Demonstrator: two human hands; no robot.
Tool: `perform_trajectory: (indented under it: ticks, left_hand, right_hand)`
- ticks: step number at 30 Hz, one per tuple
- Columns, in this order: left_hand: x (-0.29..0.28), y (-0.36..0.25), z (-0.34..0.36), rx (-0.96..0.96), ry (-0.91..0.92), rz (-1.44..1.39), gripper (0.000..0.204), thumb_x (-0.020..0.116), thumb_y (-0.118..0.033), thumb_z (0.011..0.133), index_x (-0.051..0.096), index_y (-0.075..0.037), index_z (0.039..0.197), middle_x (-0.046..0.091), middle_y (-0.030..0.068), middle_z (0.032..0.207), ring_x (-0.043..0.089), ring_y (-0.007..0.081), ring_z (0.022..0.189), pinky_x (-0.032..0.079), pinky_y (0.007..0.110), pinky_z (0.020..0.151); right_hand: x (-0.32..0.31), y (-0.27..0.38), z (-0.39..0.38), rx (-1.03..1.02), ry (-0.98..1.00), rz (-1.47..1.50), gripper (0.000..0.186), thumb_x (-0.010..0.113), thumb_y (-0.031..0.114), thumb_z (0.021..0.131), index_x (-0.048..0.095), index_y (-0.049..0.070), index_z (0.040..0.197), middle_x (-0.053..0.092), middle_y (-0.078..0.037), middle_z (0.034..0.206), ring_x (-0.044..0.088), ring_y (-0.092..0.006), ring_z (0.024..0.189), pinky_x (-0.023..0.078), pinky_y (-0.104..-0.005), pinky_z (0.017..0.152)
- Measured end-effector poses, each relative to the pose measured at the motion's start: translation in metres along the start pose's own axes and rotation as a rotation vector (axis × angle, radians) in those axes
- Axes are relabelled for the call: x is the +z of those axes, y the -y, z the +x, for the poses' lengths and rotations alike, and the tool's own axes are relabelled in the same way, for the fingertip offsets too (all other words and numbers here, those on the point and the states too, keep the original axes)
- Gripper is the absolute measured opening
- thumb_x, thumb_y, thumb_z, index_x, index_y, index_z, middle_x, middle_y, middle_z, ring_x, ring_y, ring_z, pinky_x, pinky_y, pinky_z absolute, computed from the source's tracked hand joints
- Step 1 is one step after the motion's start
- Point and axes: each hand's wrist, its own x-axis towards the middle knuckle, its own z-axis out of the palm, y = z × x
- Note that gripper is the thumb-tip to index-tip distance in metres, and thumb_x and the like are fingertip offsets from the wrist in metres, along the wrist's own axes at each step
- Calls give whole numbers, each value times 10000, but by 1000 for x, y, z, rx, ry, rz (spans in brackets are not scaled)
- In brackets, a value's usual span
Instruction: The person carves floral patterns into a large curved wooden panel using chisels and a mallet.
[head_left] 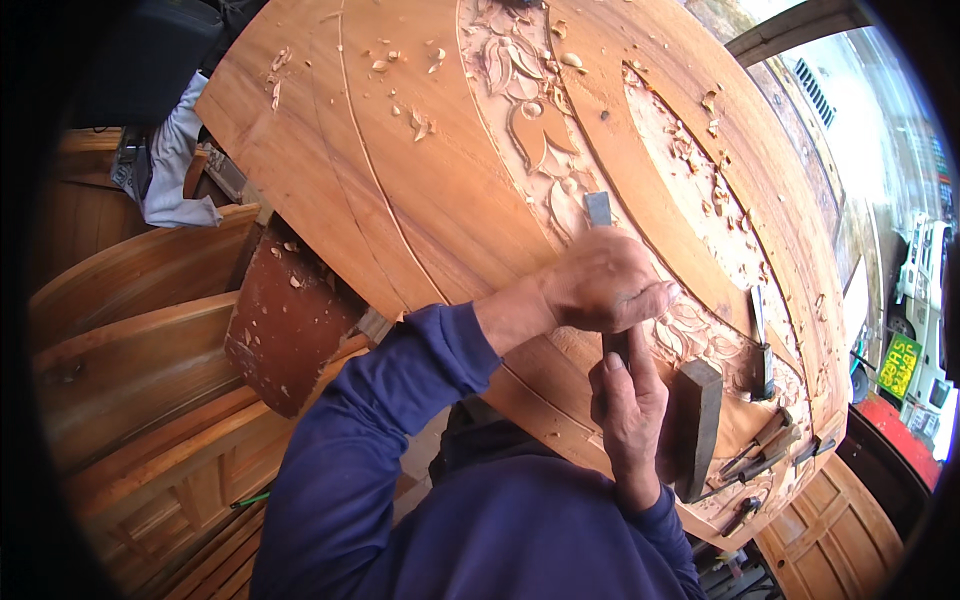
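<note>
My left hand (600, 280) is closed round a flat steel chisel (597, 208), whose blade points away from me across the carved floral band (540, 140) of a large wooden panel (400, 190). Below it, my right hand (630, 400) grips the chisel's dark handle, with the thumb lying along it. The handle is partly hidden by both hands. A long dark block (697, 425) stands right of my right hand. Another chisel (762, 340) lies on the carving farther right, and several hand tools (760, 450) lie at the panel's lower right. Wood shavings are scattered over the surface.
Curved wooden parts (140, 330) are stacked at the left beside a speckled brown board (285, 330) and a pale cloth (180, 170). A panelled wooden piece (830, 510) sits at the lower right. A white vehicle (920, 300) shows beyond the right edge of the work.
</note>
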Motion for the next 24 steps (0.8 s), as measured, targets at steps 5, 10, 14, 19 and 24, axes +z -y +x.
perform_trajectory:
  ticks: [5, 10, 14, 19, 24]
  left_hand:
    - [-5, 5, 9, 9, -6, 77, 485, 540, -306, 1017, 560, -74, 592, 581, 160, 612, 605, 392, 647, 469, 503, 662]
    - [3, -4, -2, 15, -5, 46, 466, 537, -288, 1019, 610, -70, 613, 593, 148, 614, 611, 391, 655, 478, 508, 676]
    - [7, 3, -3, 2, -57, -11, 467, 538, -275, 1023, 587, -65, 608, 586, 155, 614, 611, 391, 652, 477, 507, 671]
    - [-4, 5, -1, 35, -21, 76, 473, 547, -263, 1025, 540, -73, 591, 559, 147, 590, 593, 380, 624, 463, 507, 656]
    - [-2, 11, 9, 100, -70, 159, 472, 549, -275, 1027, 547, -84, 595, 565, 146, 600, 592, 370, 621, 459, 498, 661]
  right_hand:
    - [0, -8, 19, -94, 35, 41, 553, 516, 72, 1090, 401, 54, 1631, 547, 41, 798, 438, -25, 623, 362, -207, 542]
    - [-3, 1, 0, -17, 35, 51, 551, 516, 75, 1090, 405, 46, 1628, 553, 45, 815, 448, -25, 635, 368, -201, 554]
    - [3, 13, -2, 18, 24, 5, 555, 517, 78, 1089, 401, 48, 1631, 575, 37, 829, 462, -24, 642, 383, -192, 567]
    - [9, 3, 4, -24, 10, 25, 556, 512, 73, 1092, 396, 57, 1636, 576, 39, 853, 477, -28, 693, 403, -191, 606]
    - [10, -19, 23, -180, -2, 60, 524, 500, 61, 1104, 413, 34, 1620, 554, 52, 862, 442, -28, 681, 375, -198, 588]
